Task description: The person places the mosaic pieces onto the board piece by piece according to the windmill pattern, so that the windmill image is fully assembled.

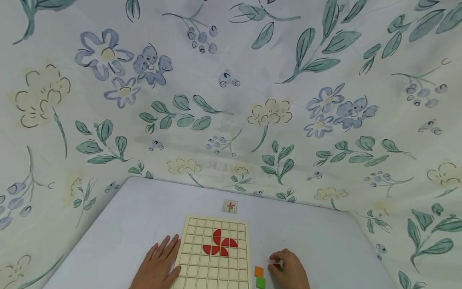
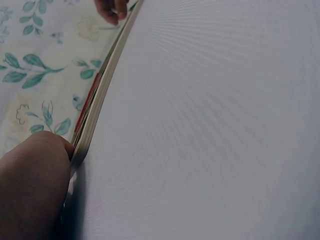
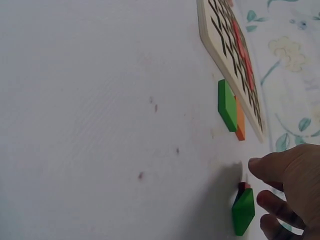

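Note:
A pale wooden grid board (image 1: 213, 273) bears several red quarter-round pieces (image 1: 229, 242) in a pinwheel. My left hand (image 1: 157, 263) lies along the board's left edge with its fingers extended; in the left wrist view the same hand (image 2: 35, 180) touches the board's side. To the right of the board, my right hand (image 1: 290, 271) hovers with bent fingers over a dark red piece (image 3: 242, 187) and a green piece (image 3: 243, 212) on the table. In the right wrist view, thumb and fingers stand apart with nothing pinched between them.
An orange square tile (image 1: 258, 271) and a green square tile (image 1: 260, 283) lie between the board and my right hand. Beyond the board sits a small card (image 1: 229, 206) printed with a pinwheel on a grid. Floral cloth (image 1: 231, 132) surrounds the white table (image 1: 144, 208).

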The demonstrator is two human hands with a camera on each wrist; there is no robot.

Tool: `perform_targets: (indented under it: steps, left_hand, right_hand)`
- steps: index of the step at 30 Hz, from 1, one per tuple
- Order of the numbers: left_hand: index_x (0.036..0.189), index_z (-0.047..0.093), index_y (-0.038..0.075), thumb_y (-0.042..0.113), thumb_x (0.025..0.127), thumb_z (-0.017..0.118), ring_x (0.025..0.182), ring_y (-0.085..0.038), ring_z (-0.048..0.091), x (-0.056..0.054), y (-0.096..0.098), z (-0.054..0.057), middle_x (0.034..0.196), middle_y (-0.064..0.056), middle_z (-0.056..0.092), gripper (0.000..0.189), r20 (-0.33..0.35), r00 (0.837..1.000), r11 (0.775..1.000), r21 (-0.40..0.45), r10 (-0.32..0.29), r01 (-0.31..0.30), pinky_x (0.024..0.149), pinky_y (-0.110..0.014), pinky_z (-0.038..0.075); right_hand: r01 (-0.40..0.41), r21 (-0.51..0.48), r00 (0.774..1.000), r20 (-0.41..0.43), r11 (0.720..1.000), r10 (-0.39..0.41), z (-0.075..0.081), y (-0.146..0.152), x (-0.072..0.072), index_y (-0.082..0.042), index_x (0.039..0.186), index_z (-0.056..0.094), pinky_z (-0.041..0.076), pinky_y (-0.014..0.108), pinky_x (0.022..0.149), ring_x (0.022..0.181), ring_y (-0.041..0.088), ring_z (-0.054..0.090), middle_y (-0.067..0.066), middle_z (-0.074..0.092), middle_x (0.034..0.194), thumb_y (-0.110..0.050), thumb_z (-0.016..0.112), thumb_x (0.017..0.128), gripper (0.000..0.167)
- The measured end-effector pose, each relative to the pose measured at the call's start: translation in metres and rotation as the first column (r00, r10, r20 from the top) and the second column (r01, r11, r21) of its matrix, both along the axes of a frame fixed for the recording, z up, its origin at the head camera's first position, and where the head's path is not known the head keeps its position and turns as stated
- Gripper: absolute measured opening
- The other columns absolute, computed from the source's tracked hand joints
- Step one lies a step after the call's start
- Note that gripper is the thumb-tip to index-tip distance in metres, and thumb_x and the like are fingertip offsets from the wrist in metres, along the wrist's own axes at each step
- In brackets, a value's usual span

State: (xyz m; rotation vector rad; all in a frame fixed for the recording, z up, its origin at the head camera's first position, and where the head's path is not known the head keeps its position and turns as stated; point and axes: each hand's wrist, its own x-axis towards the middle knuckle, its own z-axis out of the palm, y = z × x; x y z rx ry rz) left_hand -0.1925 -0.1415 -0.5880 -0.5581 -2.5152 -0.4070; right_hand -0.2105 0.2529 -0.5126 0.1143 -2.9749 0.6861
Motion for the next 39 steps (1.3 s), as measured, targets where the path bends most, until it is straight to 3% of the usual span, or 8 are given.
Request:
perform_targets:
  steps: [13,19,25,32,35,39]
  left_hand:
    - [0.141,0.05,-0.002,0.039,0.09,0.066,0.136,-0.031,0.036,0.0,0.003,0.005,0.148,-0.014,0.045,0.068,0.044,0.999,1.0,-0.001,0.008,-0.007,0.114,-0.028,-0.008]
    - [0.141,0.05,-0.002,0.039,0.089,0.067,0.137,-0.03,0.036,0.002,0.002,0.005,0.147,-0.015,0.046,0.068,0.035,0.999,1.0,-0.006,0.012,-0.012,0.114,-0.028,-0.008]
    - [0.142,0.05,-0.001,0.039,0.089,0.068,0.139,-0.028,0.033,0.001,0.001,0.003,0.147,-0.014,0.047,0.069,0.03,0.999,1.0,-0.006,0.016,-0.015,0.114,-0.028,-0.008]
    - [0.143,0.049,0.0,0.039,0.089,0.068,0.14,-0.027,0.032,0.0,0.002,0.001,0.147,-0.014,0.046,0.069,0.04,0.999,1.0,0.0,0.014,-0.014,0.114,-0.028,-0.007]
    - [0.142,0.049,0.0,0.038,0.089,0.068,0.14,-0.027,0.031,0.0,0.003,0.002,0.148,-0.014,0.046,0.069,0.041,0.999,1.0,-0.002,0.019,-0.019,0.115,-0.033,-0.001]
    - [0.143,0.049,0.0,0.039,0.09,0.066,0.14,-0.028,0.032,0.003,0.003,0.006,0.149,-0.013,0.045,0.068,0.089,0.996,1.0,0.01,0.023,-0.024,0.115,-0.032,-0.003]
  right_hand:
    - [0.06,0.008,0.989,0.137,0.998,-0.06,-0.006,0.021,0.005,-0.013,0.091,0.076,0.049,0.035,0.066,0.074,0.013,0.051,-0.004,0.057,0.083,-0.029,0.088,0.072,0.028]
    - [0.102,-0.072,0.98,0.178,0.992,-0.087,-0.007,0.027,0.009,-0.011,0.088,0.075,0.047,0.033,0.065,0.073,0.014,0.049,-0.004,0.056,0.083,-0.026,0.089,0.071,0.027]
    - [0.065,-0.165,0.987,0.155,0.984,-0.04,-0.008,0.026,0.01,-0.007,0.095,0.072,0.044,0.031,0.064,0.073,0.013,0.049,-0.005,0.057,0.08,-0.011,0.087,0.073,0.027]
    - [0.091,-0.119,0.987,0.146,0.989,-0.073,-0.006,0.025,0.008,-0.004,0.092,0.073,0.045,0.029,0.061,0.069,0.013,0.049,-0.004,0.056,0.076,-0.013,0.086,0.074,0.024]
    - [0.068,-0.128,0.988,0.144,0.989,-0.049,-0.009,0.026,0.006,-0.007,0.088,0.071,0.046,0.03,0.062,0.07,0.012,0.051,-0.005,0.058,0.078,-0.01,0.084,0.076,0.018]
    - [0.011,-0.12,0.992,0.127,0.993,0.004,-0.014,0.026,0.001,-0.01,0.093,0.071,0.046,0.029,0.063,0.073,0.012,0.05,-0.005,0.056,0.08,-0.011,0.083,0.076,0.021]
